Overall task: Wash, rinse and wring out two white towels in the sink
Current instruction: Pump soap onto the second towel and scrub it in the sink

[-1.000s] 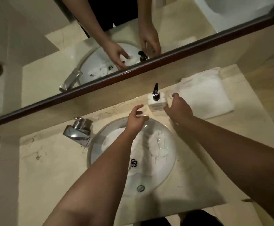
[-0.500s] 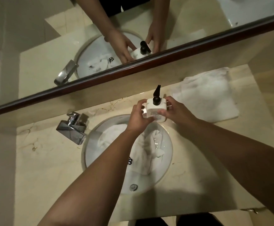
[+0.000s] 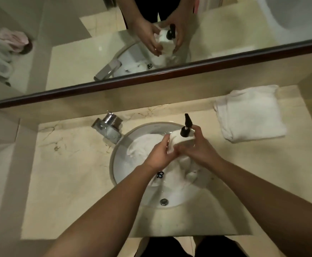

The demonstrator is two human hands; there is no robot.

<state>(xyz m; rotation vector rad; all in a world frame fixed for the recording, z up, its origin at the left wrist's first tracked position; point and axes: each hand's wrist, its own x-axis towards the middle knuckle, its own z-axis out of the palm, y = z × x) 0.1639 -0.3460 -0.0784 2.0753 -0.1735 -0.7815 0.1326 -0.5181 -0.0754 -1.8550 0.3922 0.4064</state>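
Both hands hold a small white bottle (image 3: 179,139) with a black pump head, lifted over the far half of the sink (image 3: 118,164). The left hand (image 3: 159,154) curls its fingers (image 3: 167,140) round the bottle's left side; the right hand (image 3: 197,147) wraps the right side, with one finger raised close beside the pump's black collar. The bottle is smooth, squat and rounded, its slim black nozzle pointing away toward the wall.

Directly below the hands, a wet towel (image 3: 142,145) lies crumpled in the round, glossy white basin, soft and bunched into folds; a small dark mark shows on the cloth near the left wrist. The fingers do not touch it; the bottle sits between them and the cloth. A metal drain (image 3: 163,201) shines at the basin's near side.

A boxy chrome faucet (image 3: 107,127) stands left of the sink on the pale veined marble desk (image 3: 68,182). A second towel (image 3: 249,113), dry-looking, fluffy and folded roughly square, lies on the desk well to the right. A mirror (image 3: 77,62) with a dark wooden frame runs along the wall behind, reflecting the hands and bottle.
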